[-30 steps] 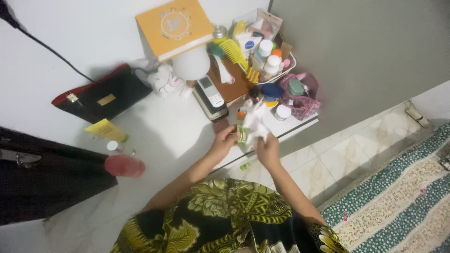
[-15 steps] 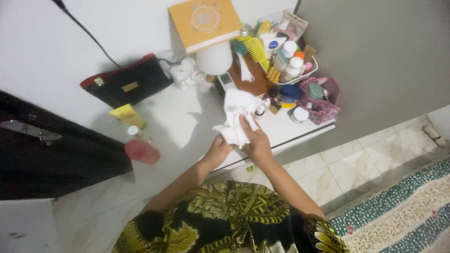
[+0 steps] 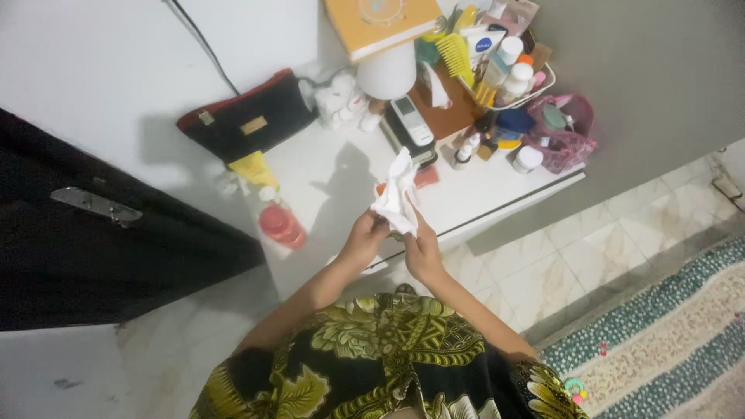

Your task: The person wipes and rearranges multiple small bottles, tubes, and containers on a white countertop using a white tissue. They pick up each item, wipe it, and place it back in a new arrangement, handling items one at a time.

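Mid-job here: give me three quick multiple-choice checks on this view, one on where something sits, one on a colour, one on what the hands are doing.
1. Where does the red bottle lie?
A. on the white tabletop, left of the hands
B. in the basket at the back
C. on the patterned rug

2. What colour is the comb standing up in the basket?
A. blue
B. yellow
C. black

3. What is the state of the white cloth?
A. folded flat on the tabletop
B. draped over the black bag
C. crumpled, gripped by both hands

Answers:
1 A: the bottle lies on its side on the white top near the yellow tube.
2 B: the comb's teeth and spine are bright yellow.
3 C: the left hand and right hand both close on the bunched cloth above the table edge.
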